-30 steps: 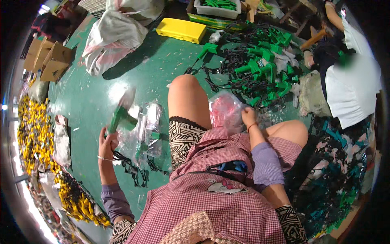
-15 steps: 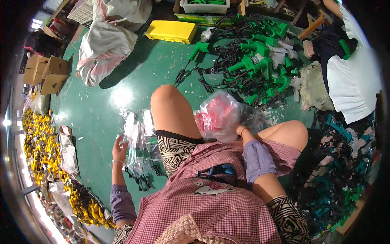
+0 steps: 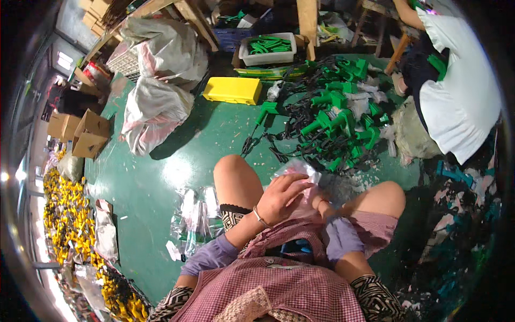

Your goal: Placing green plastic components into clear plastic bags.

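A clear plastic bag [image 3: 308,167] with pinkish-red showing through lies between my knees, over my lap. My left hand [image 3: 280,199] is on it from above, fingers bent over its near side. At the bag's right edge my right hand [image 3: 319,201] grips the plastic, its fingertips partly hidden by the bag and the left hand. Left of my bent knee, clear plastic packets [image 3: 196,214] with white strips lie flat on the green floor [image 3: 155,225]. Beyond the bag is a heap of green tools [image 3: 338,121] with black cords.
A yellow case [image 3: 232,90] and white sacks [image 3: 155,115] stand farther off. A white tray of green parts [image 3: 268,49] sits at the back. Yellow tools [image 3: 67,214] are piled along the left. Another person in white [image 3: 464,91] is at the right, near dark teal piles [image 3: 456,214].
My left hand has come from the packets on the left across to the bag. My right hand stays at the bag. The view has tilted up, showing more of the back.
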Demonstrator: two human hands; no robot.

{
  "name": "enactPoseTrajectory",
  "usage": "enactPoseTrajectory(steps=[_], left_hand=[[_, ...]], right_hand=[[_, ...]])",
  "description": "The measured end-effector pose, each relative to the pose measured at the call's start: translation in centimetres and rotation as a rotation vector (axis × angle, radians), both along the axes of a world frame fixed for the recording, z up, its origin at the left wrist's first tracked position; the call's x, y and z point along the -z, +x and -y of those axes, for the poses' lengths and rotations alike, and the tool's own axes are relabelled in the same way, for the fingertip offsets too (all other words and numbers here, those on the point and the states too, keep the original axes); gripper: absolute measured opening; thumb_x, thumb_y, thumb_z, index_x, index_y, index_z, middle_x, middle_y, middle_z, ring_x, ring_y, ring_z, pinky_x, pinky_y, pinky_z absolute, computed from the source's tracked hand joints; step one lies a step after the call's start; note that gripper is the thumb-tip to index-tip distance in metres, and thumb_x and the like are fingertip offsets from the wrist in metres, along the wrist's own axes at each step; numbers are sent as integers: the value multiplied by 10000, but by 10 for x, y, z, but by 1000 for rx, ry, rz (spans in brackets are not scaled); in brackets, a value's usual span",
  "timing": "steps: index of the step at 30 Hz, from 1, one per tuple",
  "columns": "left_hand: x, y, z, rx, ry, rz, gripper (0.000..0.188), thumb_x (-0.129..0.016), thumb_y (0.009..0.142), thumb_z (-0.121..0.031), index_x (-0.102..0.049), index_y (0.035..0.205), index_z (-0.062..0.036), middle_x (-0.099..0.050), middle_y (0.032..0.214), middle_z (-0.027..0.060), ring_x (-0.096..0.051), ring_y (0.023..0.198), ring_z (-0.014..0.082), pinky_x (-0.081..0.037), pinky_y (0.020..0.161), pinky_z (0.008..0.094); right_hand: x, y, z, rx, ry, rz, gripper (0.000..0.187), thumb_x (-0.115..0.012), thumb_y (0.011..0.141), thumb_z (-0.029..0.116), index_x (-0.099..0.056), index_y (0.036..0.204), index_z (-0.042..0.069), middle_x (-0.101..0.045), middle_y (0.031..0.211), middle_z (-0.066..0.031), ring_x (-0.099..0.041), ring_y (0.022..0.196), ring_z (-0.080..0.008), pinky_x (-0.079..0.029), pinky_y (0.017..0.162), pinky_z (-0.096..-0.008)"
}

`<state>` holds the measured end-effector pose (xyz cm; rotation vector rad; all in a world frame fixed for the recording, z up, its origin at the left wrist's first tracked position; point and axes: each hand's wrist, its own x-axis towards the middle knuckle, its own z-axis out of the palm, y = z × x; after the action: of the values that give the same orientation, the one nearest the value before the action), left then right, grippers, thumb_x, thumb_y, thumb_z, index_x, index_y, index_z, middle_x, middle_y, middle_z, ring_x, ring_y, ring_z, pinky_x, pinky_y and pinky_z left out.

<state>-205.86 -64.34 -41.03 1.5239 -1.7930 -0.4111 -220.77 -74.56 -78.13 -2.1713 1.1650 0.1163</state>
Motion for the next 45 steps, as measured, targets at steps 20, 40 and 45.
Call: enactPoseTrajectory(steps=[20,40,45], left_hand=[[51,29,54,-664,-24,-1129,149,-572,985,-206,-563,984,-58,-511,636,-22,-469,524,49,-372,451,210],[55,40,34,-660,121,-1337,218,-577,983,-228,-493,1120,-81,-590,970,68,-632,703,181,-556,636,337],[78,17,15,-497,27,-882,168,-571,988,-185,-544,1028,-24,-613,934,64,-638,823,145,-527,723,292]], right_hand=[[-312,-35,-29,800,684,1073,581,-521,969,518,-538,1259,15,-582,1225,-76,-527,1124,-160,-411,987,-332],[-311,-31,52,289,649,696,138,-633,938,106,-695,1012,7,-653,772,-11,-601,652,-100,-507,599,-245],[-299,-29,60,594,662,616,182,-620,957,182,-693,956,15,-683,835,-17,-607,653,-111,-504,610,-246]])
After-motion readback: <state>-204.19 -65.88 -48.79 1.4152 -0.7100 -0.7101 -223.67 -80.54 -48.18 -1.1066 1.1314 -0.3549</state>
